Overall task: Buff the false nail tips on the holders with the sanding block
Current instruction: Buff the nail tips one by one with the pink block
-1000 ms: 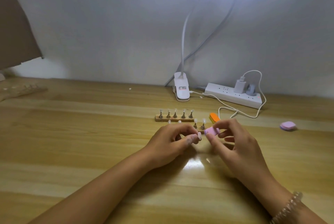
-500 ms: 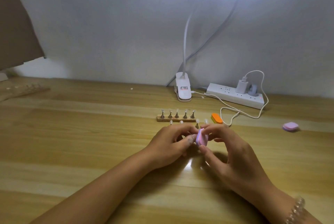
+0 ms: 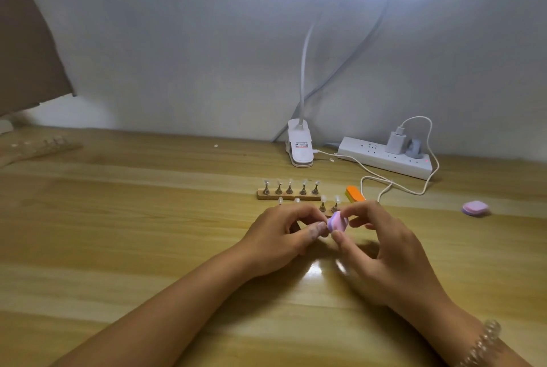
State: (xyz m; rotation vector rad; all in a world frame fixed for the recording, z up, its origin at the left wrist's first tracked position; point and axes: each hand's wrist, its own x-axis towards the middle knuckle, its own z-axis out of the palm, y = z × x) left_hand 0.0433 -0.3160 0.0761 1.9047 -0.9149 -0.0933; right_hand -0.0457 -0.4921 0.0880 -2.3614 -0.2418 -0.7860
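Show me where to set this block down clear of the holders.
Bare desk spreads left of the left hand and the holder row. A smaller patch lies between the right hand and the spare pink block. Crowded behind the hands: holder row, orange block, cable.

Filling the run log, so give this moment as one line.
step: buffing | right hand: pinches sanding block | left hand: grips holder, hidden by fingers | far rack: five holders upright

table (image 3: pixel 148 233): varnished wood, glossy, with a bright glare just below the fingers (image 3: pixel 340 238)
sanding block (image 3: pixel 338 224): matt, foam-like layers, between the fingertips
holders (image 3: pixel 290 189): shiny metal cones on a bare wooden strip (image 3: pixel 288 197), beyond the fingers
nail tips (image 3: pixel 336 198): smooth translucent plastic
bracelet (image 3: pixel 485 340): clear glossy beads
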